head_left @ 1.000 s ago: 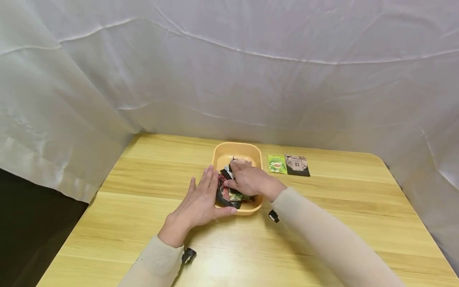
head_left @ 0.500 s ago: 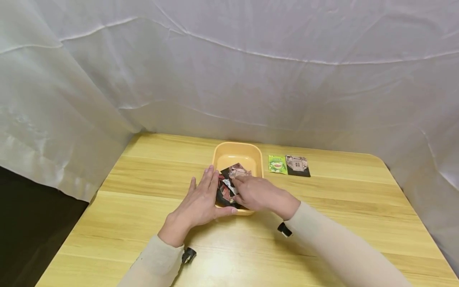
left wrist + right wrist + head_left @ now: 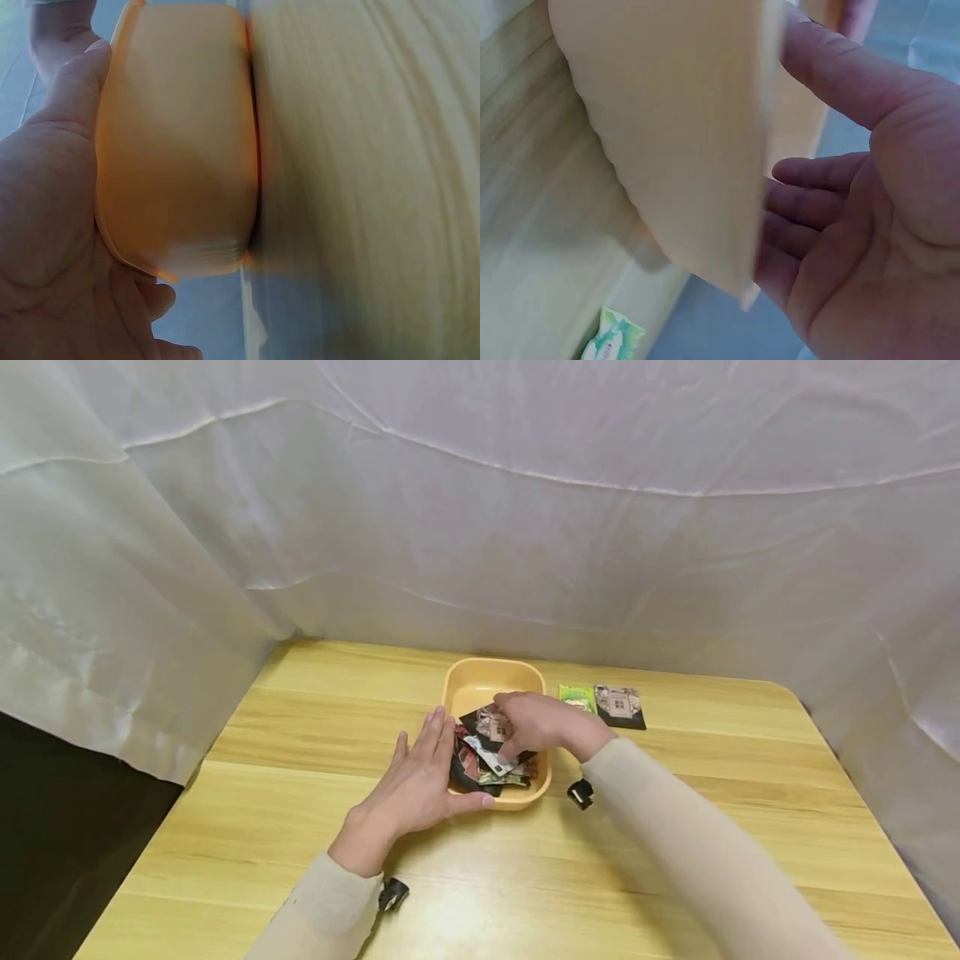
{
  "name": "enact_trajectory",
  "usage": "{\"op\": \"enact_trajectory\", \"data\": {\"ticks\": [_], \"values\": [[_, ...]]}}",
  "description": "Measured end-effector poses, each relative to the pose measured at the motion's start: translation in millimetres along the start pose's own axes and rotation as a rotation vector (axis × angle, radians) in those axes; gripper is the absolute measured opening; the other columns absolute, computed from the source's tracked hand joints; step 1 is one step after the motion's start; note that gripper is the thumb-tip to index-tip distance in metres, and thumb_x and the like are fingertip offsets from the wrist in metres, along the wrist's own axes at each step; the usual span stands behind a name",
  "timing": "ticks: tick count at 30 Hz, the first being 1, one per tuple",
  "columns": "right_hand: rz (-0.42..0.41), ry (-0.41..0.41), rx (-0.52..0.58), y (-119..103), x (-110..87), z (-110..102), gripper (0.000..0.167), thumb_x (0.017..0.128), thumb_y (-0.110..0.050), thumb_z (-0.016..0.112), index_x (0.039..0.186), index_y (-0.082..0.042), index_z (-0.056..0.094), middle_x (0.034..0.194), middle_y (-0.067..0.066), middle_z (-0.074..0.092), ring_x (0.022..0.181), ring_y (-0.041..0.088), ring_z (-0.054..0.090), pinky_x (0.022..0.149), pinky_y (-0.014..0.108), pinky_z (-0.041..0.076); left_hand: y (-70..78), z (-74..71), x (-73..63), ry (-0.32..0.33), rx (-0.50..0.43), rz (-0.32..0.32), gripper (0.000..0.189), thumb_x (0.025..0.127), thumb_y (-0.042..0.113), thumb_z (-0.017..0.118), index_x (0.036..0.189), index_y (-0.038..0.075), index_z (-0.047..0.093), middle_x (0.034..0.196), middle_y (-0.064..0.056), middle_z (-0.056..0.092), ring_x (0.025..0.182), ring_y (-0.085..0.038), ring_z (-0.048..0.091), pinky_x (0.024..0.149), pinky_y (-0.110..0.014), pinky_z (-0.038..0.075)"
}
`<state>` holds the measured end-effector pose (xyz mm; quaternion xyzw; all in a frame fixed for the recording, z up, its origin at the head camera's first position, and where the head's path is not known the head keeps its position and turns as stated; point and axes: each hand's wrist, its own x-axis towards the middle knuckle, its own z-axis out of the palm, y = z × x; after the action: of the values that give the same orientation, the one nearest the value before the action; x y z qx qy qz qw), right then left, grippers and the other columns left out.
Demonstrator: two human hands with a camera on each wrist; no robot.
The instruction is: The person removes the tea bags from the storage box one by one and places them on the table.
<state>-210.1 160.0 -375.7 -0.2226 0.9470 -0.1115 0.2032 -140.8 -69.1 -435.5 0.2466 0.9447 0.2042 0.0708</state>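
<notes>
An orange-yellow plastic bin [image 3: 491,665] stands on the table with several flat sachets inside. My left hand [image 3: 416,777] rests along its left side, fingers straight and thumb on the near rim; the left wrist view shows this hand [image 3: 52,202] against the bin's outer wall [image 3: 176,142]. My right hand [image 3: 543,722] reaches over the right rim, thumb and fingers spread apart above a black sachet with a pinkish print [image 3: 491,722]. Below its thumb lies a white sachet [image 3: 486,757], over red and green ones. In the right wrist view the bin wall hides the fingertips.
Right of the bin, a green sachet [image 3: 577,696] lies beside a black sachet with a pinkish print [image 3: 620,707] on the wooden table [image 3: 712,760]. A grey-white curtain [image 3: 525,527] hangs behind the table. Small black devices [image 3: 581,793] show under both wrists.
My right hand first drew back toward the near end of the bin, then moved away again to its right side. The black sachet now lies flatter over the others. The left hand stayed put.
</notes>
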Motion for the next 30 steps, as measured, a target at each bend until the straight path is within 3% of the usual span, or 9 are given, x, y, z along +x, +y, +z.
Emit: {"op": "enact_trajectory", "data": {"ticks": [5, 8, 15, 21, 30], "values": [[0.046, -0.061, -0.004, 1, 8.3, 6, 0.094, 0.082, -0.035, 0.092, 0.155, 0.001, 0.045, 0.138, 0.017, 0.067, 0.127, 0.034, 0.064, 0.113, 0.049, 0.050, 2.0, 1.3, 0.4, -0.011, -0.004, 0.000, 0.135, 0.082, 0.090, 0.059, 0.169, 0.001, 0.006, 0.176, -0.014, -0.011, 0.164, -0.026, -0.007, 0.129, -0.066, 0.005], [0.046, -0.058, -0.017, 0, 8.0, 8, 0.095, 0.082, -0.035, 0.092, 0.155, 0.001, 0.044, 0.138, 0.018, 0.066, 0.127, 0.034, 0.064, 0.114, 0.049, 0.050, 3.3, 1.4, 0.4, -0.011, -0.006, 0.004, 0.134, 0.082, 0.089, 0.060, 0.168, 0.001, 0.007, 0.176, -0.015, -0.011, 0.164, -0.027, -0.007, 0.129, -0.066, 0.005], [0.030, 0.051, -0.110, -5, 0.8, 14, 0.103, 0.078, -0.039, 0.092, 0.158, -0.001, 0.040, 0.155, 0.020, 0.050, 0.143, 0.037, 0.050, 0.120, 0.051, 0.043, 3.8, 1.3, 0.9, -0.009, -0.004, 0.007, 0.133, 0.082, 0.088, 0.061, 0.168, 0.000, 0.009, 0.177, -0.018, -0.005, 0.164, -0.027, -0.005, 0.129, -0.067, 0.007], [0.028, 0.142, -0.167, -7, -1.4, 19, 0.097, 0.074, -0.038, 0.094, 0.152, -0.006, 0.044, 0.150, 0.016, 0.050, 0.136, 0.036, 0.051, 0.114, 0.050, 0.050, 2.8, 1.6, 1.0, -0.004, -0.008, 0.008, 0.133, 0.082, 0.089, 0.060, 0.168, 0.001, 0.010, 0.178, -0.018, -0.004, 0.164, -0.027, -0.004, 0.129, -0.068, 0.008], [0.056, 0.150, -0.156, -6, -5.5, 21, 0.093, 0.071, -0.034, 0.097, 0.142, -0.002, 0.048, 0.137, 0.016, 0.051, 0.121, 0.030, 0.050, 0.105, 0.044, 0.055, 2.7, 2.8, 3.5, -0.005, -0.011, 0.014, 0.134, 0.081, 0.089, 0.060, 0.168, 0.001, 0.010, 0.177, -0.017, -0.004, 0.165, -0.030, -0.001, 0.129, -0.068, 0.008]]}}
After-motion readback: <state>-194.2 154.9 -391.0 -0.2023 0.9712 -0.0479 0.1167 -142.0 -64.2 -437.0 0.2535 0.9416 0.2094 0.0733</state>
